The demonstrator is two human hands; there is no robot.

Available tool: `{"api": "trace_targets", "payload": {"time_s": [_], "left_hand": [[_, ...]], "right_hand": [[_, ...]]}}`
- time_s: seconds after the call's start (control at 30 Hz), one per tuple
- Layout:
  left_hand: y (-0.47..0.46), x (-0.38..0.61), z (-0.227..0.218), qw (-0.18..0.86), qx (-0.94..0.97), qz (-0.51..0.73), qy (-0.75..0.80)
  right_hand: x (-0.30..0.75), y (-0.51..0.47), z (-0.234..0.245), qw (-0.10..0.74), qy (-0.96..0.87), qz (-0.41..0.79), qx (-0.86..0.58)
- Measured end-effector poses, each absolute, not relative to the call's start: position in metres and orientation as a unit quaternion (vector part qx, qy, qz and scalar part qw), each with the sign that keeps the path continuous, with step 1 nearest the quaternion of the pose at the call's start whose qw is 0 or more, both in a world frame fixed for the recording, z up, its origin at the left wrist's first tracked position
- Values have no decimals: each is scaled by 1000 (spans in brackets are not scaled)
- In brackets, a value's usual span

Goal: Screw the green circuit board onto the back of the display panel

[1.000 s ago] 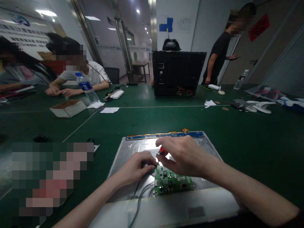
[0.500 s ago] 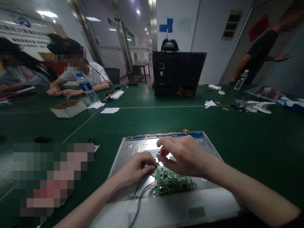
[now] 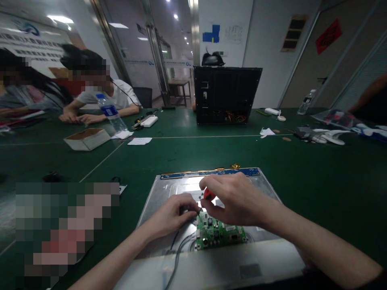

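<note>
A green circuit board (image 3: pixel 222 233) lies on the metal back of a flat display panel (image 3: pixel 151 209) in front of me. My right hand (image 3: pixel 238 197) is closed around the red and black handle of a screwdriver (image 3: pixel 208 194), its tip pointing down at the board's upper left corner. At that same corner my left hand (image 3: pixel 178 213) is pinched, thumb and fingers together; what sits between them is too small to make out. Grey cables (image 3: pixel 178 253) run from the board's left side toward me. A blue circuit strip (image 3: pixel 178 175) edges the panel's far side.
Beyond the panel stands a black open-backed case (image 3: pixel 228 94). To the left are a cardboard box (image 3: pixel 87 141), a water bottle (image 3: pixel 110 112) and paper (image 3: pixel 139 141). White gloves (image 3: pixel 329 136) and another bottle (image 3: pixel 306 102) lie or stand right. Two people sit at the far left.
The screwdriver's handle has turned a little in my right hand, showing its black part differently. Both hands stay in place. The person at the right has moved further right, mostly out of view.
</note>
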State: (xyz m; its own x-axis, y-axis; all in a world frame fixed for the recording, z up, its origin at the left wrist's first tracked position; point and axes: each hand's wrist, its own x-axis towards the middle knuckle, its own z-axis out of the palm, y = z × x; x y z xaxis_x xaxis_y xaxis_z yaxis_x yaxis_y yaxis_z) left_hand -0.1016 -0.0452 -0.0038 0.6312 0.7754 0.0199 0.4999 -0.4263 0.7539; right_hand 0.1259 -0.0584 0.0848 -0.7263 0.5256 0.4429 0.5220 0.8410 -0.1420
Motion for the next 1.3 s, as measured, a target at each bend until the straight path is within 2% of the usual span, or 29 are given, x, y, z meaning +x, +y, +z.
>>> {"api": "trace_targets", "payload": {"time_s": [0.33,0.57,0.83,1.1,1.3], "left_hand": [[-46,-101,-3,355,827,192,391],[-46,-101,-3,379,822,194,378],[-46,-101,-3,357,827,199,385],[-46,-102,-5,376,821,191,385],[-47,-100,-2,350,825,207,392]], "right_hand": [[127,-57,85,217,-931,5,-294],[126,-61,84,248,-929,5,-273],[127,-58,84,228,-928,18,-295],[125,-59,81,274,-928,7,-254],[126,-58,85,225,-935,10,-272]]}}
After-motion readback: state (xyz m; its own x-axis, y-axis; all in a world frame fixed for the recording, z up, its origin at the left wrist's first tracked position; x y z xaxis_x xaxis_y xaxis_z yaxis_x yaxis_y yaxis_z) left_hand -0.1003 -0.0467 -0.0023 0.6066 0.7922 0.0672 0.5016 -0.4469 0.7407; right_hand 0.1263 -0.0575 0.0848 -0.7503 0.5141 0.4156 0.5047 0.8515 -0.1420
